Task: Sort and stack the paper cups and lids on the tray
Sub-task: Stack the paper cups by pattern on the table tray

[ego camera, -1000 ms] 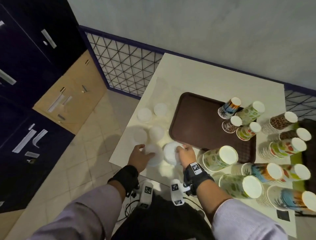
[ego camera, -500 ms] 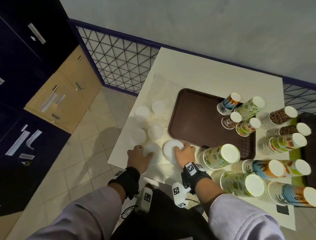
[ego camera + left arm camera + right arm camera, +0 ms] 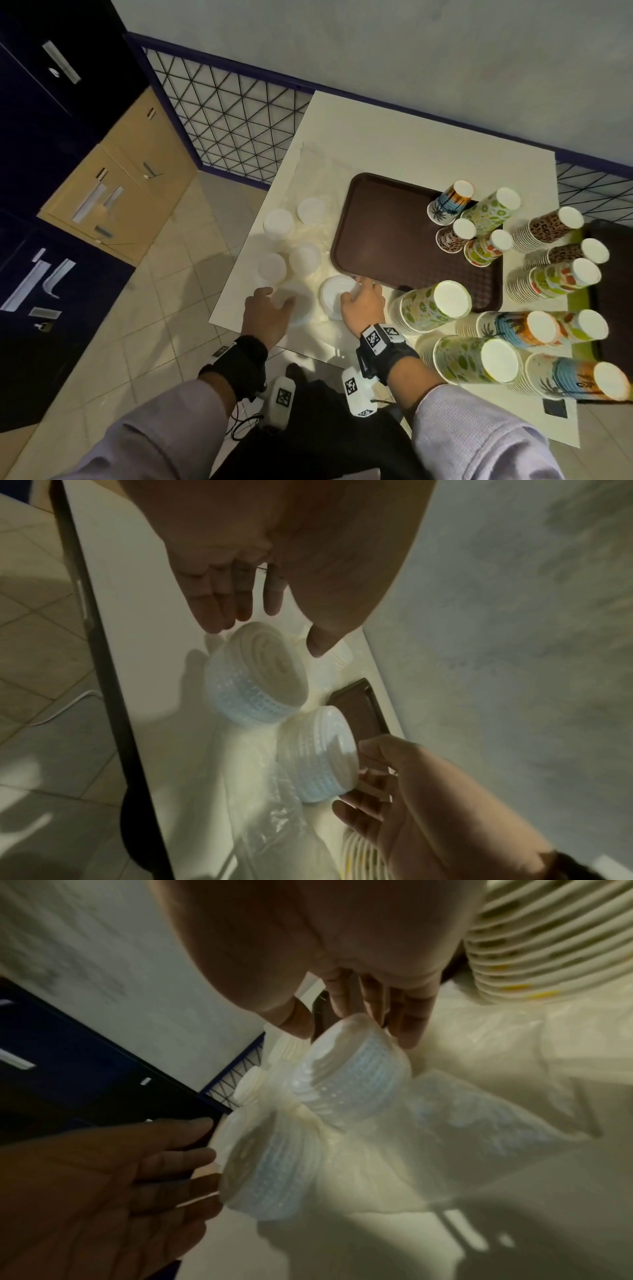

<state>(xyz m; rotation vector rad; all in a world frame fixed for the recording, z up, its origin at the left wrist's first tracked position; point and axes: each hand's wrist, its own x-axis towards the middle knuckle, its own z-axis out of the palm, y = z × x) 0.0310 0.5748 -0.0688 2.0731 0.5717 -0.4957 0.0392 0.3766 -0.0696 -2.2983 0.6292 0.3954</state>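
Reaching palm-down, left hand (image 3: 265, 313) fingers loose beside one lid stack (image 3: 257, 680), right hand (image 3: 363, 305) grasping another lid stack (image 3: 337, 291).

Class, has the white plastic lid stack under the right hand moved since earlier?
No; the white plastic lid stack still sits by the brown tray's near corner.

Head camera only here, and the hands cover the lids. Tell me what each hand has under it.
Observer: The right hand has its thumb and fingers on opposite sides of the right lid stack.
Operator: Say how deep that stack is.
Observer: Many nested translucent lids; the wrist views show its ribbed side.
Operator: Report the left hand.
Observer: The left hand reaches over the left lid stack; its fingers lie fairly straight against the stack's side, not curled.
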